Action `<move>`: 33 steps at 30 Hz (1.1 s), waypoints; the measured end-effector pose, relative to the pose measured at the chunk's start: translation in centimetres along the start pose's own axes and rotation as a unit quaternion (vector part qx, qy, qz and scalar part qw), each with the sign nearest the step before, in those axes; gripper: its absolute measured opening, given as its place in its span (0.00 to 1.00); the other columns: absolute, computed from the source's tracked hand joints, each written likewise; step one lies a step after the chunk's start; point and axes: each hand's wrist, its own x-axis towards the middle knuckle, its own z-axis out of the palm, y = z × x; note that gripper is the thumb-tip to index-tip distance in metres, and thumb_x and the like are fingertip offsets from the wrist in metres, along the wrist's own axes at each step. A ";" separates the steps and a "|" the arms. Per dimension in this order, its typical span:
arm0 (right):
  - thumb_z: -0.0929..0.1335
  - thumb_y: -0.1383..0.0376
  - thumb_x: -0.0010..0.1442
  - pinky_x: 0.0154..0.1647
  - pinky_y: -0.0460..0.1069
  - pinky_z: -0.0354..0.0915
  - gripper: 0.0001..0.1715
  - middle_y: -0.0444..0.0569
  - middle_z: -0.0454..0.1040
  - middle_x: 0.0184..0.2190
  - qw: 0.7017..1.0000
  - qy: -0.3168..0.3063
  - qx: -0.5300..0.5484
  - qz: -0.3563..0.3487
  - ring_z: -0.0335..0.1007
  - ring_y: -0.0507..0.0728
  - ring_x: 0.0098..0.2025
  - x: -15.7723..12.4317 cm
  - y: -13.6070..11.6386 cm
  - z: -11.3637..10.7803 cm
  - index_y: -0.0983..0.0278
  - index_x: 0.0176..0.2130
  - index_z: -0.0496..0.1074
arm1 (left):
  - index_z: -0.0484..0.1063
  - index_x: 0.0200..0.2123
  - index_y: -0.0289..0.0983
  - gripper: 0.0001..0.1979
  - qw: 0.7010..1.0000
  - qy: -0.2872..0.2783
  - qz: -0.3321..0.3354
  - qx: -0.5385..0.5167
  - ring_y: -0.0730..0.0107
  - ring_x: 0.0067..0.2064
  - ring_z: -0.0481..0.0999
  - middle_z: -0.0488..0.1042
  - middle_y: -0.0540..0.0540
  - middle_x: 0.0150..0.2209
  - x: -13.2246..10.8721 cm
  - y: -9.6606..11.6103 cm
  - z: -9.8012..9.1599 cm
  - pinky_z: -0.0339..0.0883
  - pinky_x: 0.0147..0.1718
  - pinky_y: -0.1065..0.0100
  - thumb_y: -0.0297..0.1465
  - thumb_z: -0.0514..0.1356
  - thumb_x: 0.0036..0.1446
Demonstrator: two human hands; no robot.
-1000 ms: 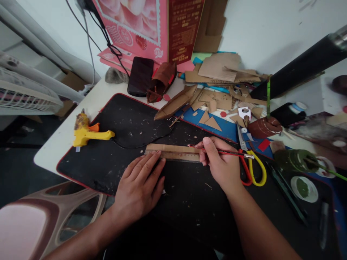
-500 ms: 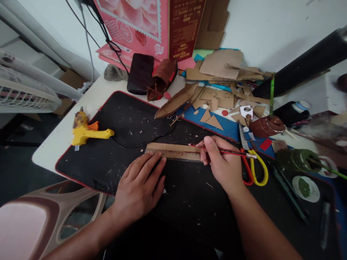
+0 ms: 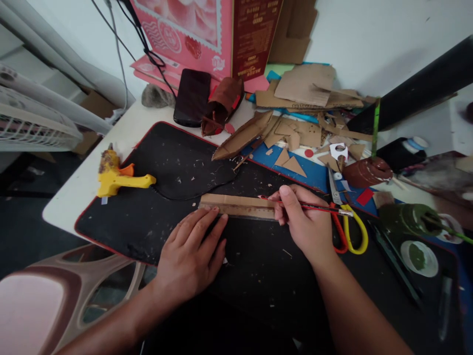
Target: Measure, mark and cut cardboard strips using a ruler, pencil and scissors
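Observation:
A narrow cardboard strip (image 3: pixel 254 201) lies on the black mat (image 3: pixel 177 158), with a clear ruler (image 3: pixel 247 210) along its front part. My left hand (image 3: pixel 192 249) rests palm down at the strip's left end, fingertips pressing on the ruler, fingers slightly spread. In my right hand (image 3: pixel 305 222) is a red and black pencil (image 3: pixel 318 205), pinched between thumb and fingers, its tip pointing left over the strip. The other fingers of that hand touch the strip's right end.
A yellow glue gun (image 3: pixel 123 180) lies at left, its cord crossing the mat. Right of my right hand are scissors (image 3: pixel 355 231), paint jars (image 3: pixel 410 219) and a green pen-like tool. Cardboard scraps (image 3: pixel 303 86), a phone (image 3: pixel 192 97) and a pink box (image 3: pixel 185 34) stand behind.
The view has shifted very slightly. Both hands keep nearly the same place on the strip and ruler, and the pencil is still held in my right hand.

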 end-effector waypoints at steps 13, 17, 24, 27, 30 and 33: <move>0.68 0.52 0.77 0.22 0.48 0.63 0.22 0.42 0.73 0.20 1.000 0.001 -0.005 -0.005 0.67 0.50 0.20 0.1 -0.2 0.0 0.61 0.35 0.79 | 0.76 0.62 0.30 0.20 1.000 0.003 0.009 -0.001 0.47 0.61 0.78 0.80 0.34 0.59 0.1 0.0 -0.1 0.73 0.60 0.51 0.29 0.62 0.70; 0.68 0.52 0.77 0.22 0.48 0.63 0.22 0.42 0.73 0.20 1.000 0.001 -0.003 -0.003 0.67 0.50 0.20 0.1 -0.1 0.1 0.61 0.35 0.79 | 0.76 0.62 0.31 0.20 1.000 0.003 0.008 0.001 0.47 0.61 0.78 0.80 0.34 0.59 0.1 0.0 -0.1 0.73 0.61 0.51 0.30 0.62 0.70; 0.68 0.52 0.77 0.23 0.47 0.63 0.22 0.42 0.73 0.21 1.000 0.001 -0.003 -0.005 0.67 0.50 0.20 0.0 -0.1 0.1 0.61 0.35 0.79 | 0.76 0.62 0.31 0.20 1.000 0.004 0.003 -0.008 0.47 0.60 0.79 0.80 0.34 0.59 0.1 0.0 0.0 0.73 0.60 0.51 0.29 0.62 0.70; 0.68 0.52 0.77 0.22 0.47 0.63 0.22 0.41 0.73 0.20 1.000 0.002 0.005 -0.003 0.67 0.50 0.20 0.0 -0.1 0.1 0.61 0.35 0.79 | 0.76 0.62 0.31 0.19 1.000 0.010 0.000 -0.008 0.48 0.60 0.79 0.81 0.35 0.59 0.1 0.0 0.1 0.73 0.60 0.51 0.29 0.62 0.70; 0.68 0.52 0.77 0.22 0.47 0.63 0.22 0.41 0.72 0.20 1.000 0.003 0.014 -0.006 0.66 0.50 0.20 0.1 -0.1 0.1 0.62 0.34 0.79 | 0.76 0.62 0.32 0.19 1.000 0.010 0.002 -0.007 0.48 0.61 0.79 0.81 0.35 0.58 0.1 0.0 0.1 0.73 0.60 0.51 0.29 0.61 0.71; 0.68 0.52 0.76 0.22 0.46 0.63 0.22 0.41 0.72 0.20 1.000 0.004 0.016 -0.010 0.66 0.50 0.19 0.1 -0.1 0.2 0.62 0.35 0.79 | 0.75 0.62 0.32 0.19 1.000 0.008 0.003 -0.007 0.48 0.61 0.78 0.80 0.36 0.59 0.1 -0.1 0.1 0.73 0.60 0.52 0.29 0.60 0.72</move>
